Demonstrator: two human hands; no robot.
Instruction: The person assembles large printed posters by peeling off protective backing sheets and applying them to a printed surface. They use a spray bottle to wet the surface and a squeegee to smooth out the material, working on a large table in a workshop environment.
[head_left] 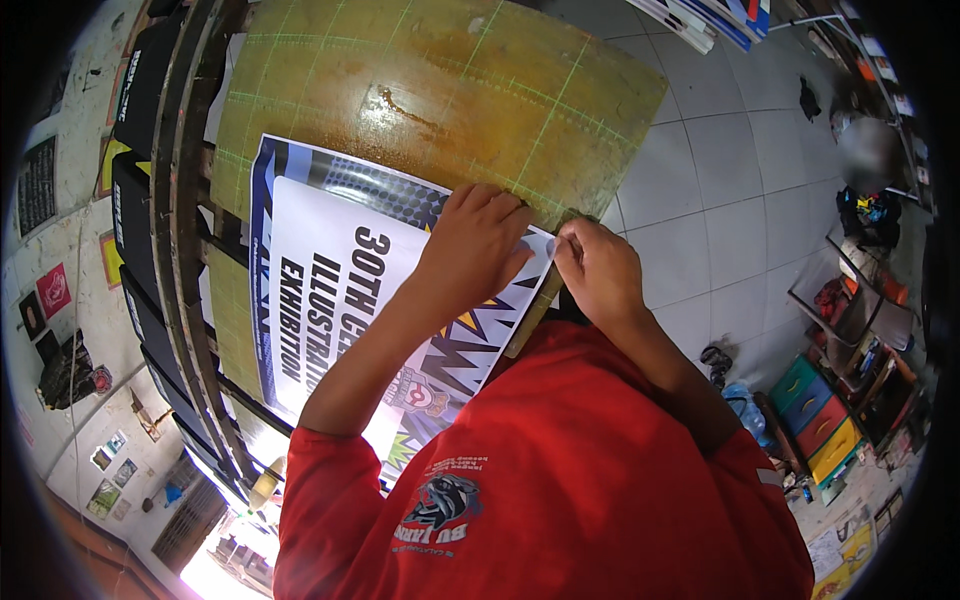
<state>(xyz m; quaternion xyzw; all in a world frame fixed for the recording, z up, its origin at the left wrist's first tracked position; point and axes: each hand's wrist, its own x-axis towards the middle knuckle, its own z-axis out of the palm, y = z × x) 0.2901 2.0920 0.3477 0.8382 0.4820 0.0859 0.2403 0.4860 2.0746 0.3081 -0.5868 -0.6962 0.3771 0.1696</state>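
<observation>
At the desk's (560, 90) near edge, the person's left hand (475, 245) lay flat on the poster (330, 290), fingers spread and pressing it down, holding nothing in its grip. The right hand (598, 268) pinched the sheet's corner (545, 243) between thumb and fingertips, a narrow grip closed on the paper. To do this well, I judged the flat hand should keep the sheet from sliding while the corner was worked slowly and evenly, so nothing creased or tore. The poster lay on a green gridded mat (420, 90), its corner reaching the mat's edge; it looked glossy, with a white panel of bold black lettering, a dark blue dotted border and jagged black, yellow and white shapes lower down. A ruler (530, 318) lay just under the hands.
</observation>
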